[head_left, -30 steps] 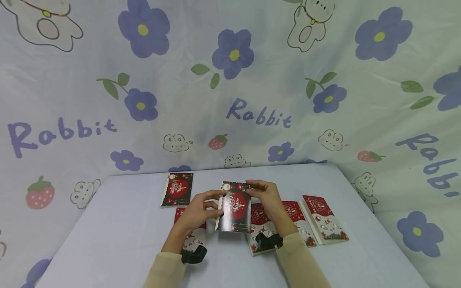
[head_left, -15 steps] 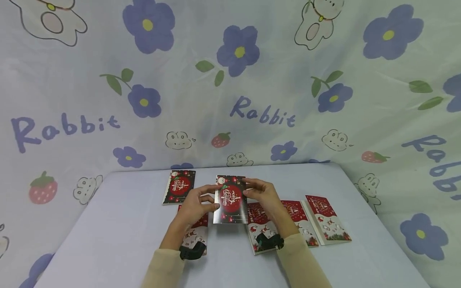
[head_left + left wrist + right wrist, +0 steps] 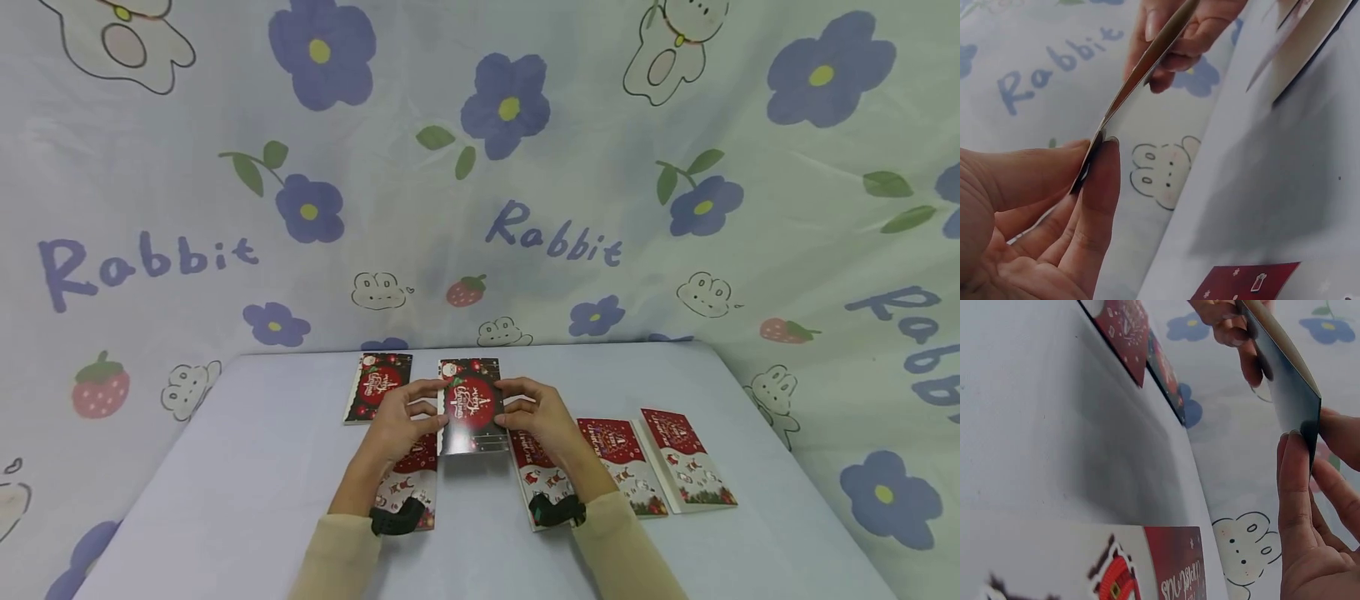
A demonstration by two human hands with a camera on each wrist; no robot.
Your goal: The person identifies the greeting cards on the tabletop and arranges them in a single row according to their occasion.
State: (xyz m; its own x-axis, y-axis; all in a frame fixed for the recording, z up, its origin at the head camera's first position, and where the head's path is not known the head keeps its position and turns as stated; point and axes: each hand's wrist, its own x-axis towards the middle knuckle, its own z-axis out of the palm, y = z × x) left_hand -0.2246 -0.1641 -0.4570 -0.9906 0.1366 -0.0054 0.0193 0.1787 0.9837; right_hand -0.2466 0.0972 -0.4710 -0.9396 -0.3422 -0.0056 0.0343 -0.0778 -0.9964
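Note:
Both hands hold a black Christmas card (image 3: 471, 408) with a red circle and white lettering, raised off the white table with its front facing up. At its left edge my left hand (image 3: 401, 421) pinches it between thumb and fingers; the left wrist view shows the card (image 3: 1147, 62) edge-on in that pinch. My right hand (image 3: 543, 417) pinches the opposite edge, and the right wrist view shows the card's underside (image 3: 1288, 381). A matching black card (image 3: 367, 383) lies behind my left hand, partly covered by it. Below my left wrist lies a red-and-white Christmas card (image 3: 408, 483).
On the right of the white table (image 3: 247, 500) lie several red-and-white Christmas cards: one (image 3: 536, 475) partly under my right forearm, another (image 3: 626, 467) beside it, and a partly opened one (image 3: 686, 458) farthest right. A rabbit-and-flower patterned cloth (image 3: 405, 208) hangs behind the table.
The held card has moved left and a little toward the back of the table, both hands going with it. My right fingers have shifted down along its right edge. The head view has shifted slightly.

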